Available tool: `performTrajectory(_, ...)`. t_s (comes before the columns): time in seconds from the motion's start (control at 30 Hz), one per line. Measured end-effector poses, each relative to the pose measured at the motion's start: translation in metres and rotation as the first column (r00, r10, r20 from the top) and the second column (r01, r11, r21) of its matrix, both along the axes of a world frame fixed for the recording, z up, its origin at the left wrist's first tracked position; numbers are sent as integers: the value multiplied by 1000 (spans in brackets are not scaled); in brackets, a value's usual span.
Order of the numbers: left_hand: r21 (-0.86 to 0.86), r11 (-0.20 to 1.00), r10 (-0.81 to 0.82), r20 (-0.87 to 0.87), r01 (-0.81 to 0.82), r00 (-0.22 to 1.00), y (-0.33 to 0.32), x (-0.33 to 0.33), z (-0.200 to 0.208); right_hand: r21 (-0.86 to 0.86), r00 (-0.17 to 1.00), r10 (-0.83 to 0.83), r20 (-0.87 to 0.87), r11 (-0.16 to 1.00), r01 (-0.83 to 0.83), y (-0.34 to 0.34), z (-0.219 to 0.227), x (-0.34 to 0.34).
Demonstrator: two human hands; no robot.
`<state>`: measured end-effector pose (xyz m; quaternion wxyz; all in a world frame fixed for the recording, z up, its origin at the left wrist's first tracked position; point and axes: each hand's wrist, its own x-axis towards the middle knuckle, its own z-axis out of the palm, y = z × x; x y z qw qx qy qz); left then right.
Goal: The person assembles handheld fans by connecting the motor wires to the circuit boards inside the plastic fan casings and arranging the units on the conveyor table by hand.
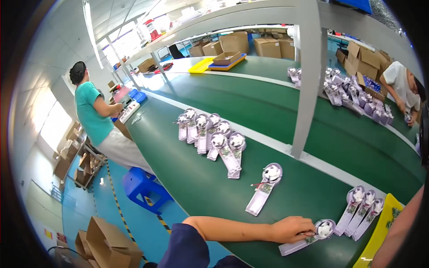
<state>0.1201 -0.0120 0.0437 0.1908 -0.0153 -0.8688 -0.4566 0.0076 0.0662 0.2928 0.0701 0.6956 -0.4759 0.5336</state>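
My left hand (292, 228) is closed at a white handheld fan housing (325, 228) lying on the green bench. Its fingertips are by the red wires and small green circuit board, next to the round fan end. Of my right arm only the forearm (402, 228) shows at the right rim; that hand is out of the picture. Beneath this forearm lies a yellow tray (375, 232) with green circuit boards (394, 214) in it. Three similar fan housings (359, 210) rest side by side by the tray. Another single fan housing (264, 190) lies farther up the bench.
A cluster of several fan housings (212, 134) sits farther along the green bench (178, 174). A grey post (308, 85) rises from the middle strip. One person (96, 107) stands far left; another (404, 85) works at far right beside more housings. A blue stool (145, 190) stands left.
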Motion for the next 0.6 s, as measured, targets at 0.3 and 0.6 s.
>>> performTrajectory(0.3,-9,1000,2,21,-2,1000,-2,-4,2,187,978,-207,-35,960,210,39,-22,-15)
performTrajectory(0.6,75,997,-33,-22,35,999,1,-14,3,415,956,-274,-101,862,291,64,-48,-30)
